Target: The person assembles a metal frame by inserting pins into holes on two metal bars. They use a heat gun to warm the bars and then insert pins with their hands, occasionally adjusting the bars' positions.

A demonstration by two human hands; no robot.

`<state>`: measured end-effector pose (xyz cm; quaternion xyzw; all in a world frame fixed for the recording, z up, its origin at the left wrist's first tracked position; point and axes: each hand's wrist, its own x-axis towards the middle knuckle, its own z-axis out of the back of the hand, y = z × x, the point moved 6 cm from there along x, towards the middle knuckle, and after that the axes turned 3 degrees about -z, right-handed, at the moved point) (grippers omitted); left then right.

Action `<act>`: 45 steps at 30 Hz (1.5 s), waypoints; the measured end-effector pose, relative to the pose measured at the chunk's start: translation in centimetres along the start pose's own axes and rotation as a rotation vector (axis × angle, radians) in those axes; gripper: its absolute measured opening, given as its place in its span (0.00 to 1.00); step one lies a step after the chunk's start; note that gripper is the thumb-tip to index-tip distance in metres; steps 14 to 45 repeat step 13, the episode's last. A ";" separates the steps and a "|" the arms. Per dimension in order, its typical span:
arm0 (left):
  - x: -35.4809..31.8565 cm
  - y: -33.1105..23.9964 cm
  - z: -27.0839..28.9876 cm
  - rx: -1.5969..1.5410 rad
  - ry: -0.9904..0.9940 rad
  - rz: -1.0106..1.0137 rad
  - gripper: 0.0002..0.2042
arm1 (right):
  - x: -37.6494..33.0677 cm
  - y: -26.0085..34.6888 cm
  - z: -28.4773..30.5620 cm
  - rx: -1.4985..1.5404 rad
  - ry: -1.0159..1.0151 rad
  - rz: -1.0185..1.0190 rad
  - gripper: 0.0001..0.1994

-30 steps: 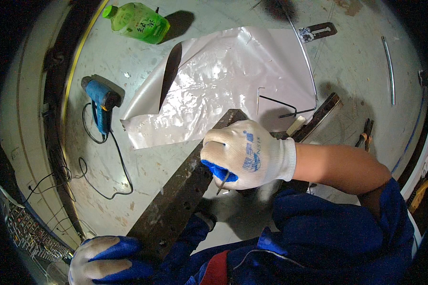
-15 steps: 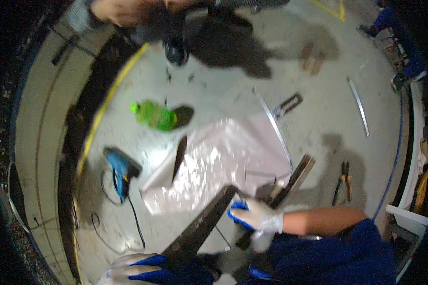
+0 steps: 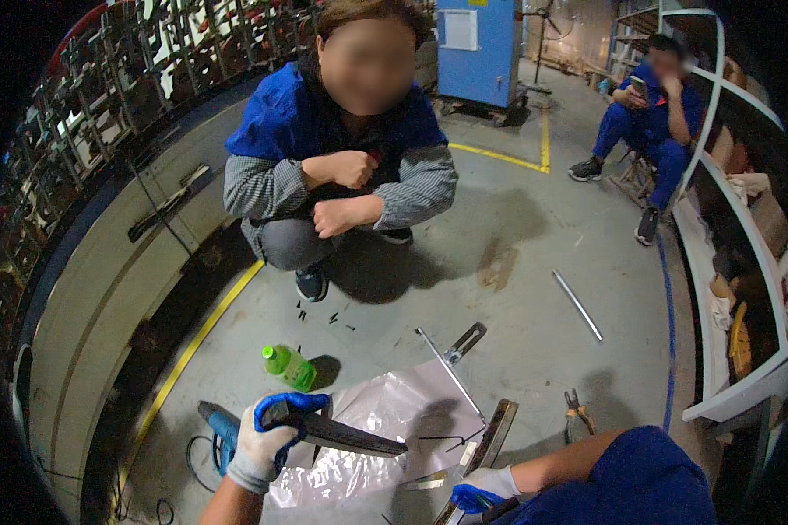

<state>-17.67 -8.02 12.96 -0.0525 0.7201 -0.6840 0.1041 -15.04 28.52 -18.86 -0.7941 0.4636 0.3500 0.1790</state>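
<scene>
My left hand (image 3: 270,437), in a white glove with a blue palm, is closed around one end of a dark flat metal bar (image 3: 350,433). The bar is raised, and its free end points right over a shiny pale plastic sheet (image 3: 368,407) on the floor. My right hand (image 3: 488,490), gloved alike, is low in view with its fingers curled at a dark metal rail (image 3: 494,437); its fingertips are partly hidden. Beside the rail lie a thin black bent rod (image 3: 451,439) and a narrow metal strip (image 3: 451,374). Left of the sheet rests a blue corded power tool (image 3: 225,430).
A green bottle (image 3: 289,367) stands beyond the sheet. Pliers (image 3: 576,418), a slotted black bracket (image 3: 466,343) and a silver tube (image 3: 578,304) lie rightward. One person (image 3: 341,175) crouches opposite; another (image 3: 652,122) sits by the right-hand shelving (image 3: 740,219).
My left hand has risen and moved forward with the dark bar, which swung from slanting to nearly level. The view has tilted up, showing both people more fully. My right hand stays by the rail.
</scene>
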 end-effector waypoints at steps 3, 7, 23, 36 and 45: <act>2.6 1.3 -1.0 -0.270 -0.022 -0.187 0.22 | -1.2 -0.9 1.6 -0.781 -0.012 0.254 0.09; 6.8 2.0 -1.7 -0.265 -0.052 -0.223 0.20 | -5.0 1.4 -1.0 -1.170 -0.222 0.446 0.10; 11.4 3.3 -1.8 -0.241 -0.219 -0.371 0.28 | -11.0 7.8 -8.6 -0.757 -0.556 0.256 0.25; 11.4 3.3 -1.8 -0.241 -0.219 -0.371 0.28 | -11.0 7.8 -8.6 -0.757 -0.556 0.256 0.25; 11.4 3.3 -1.8 -0.241 -0.219 -0.371 0.28 | -11.0 7.8 -8.6 -0.757 -0.556 0.256 0.25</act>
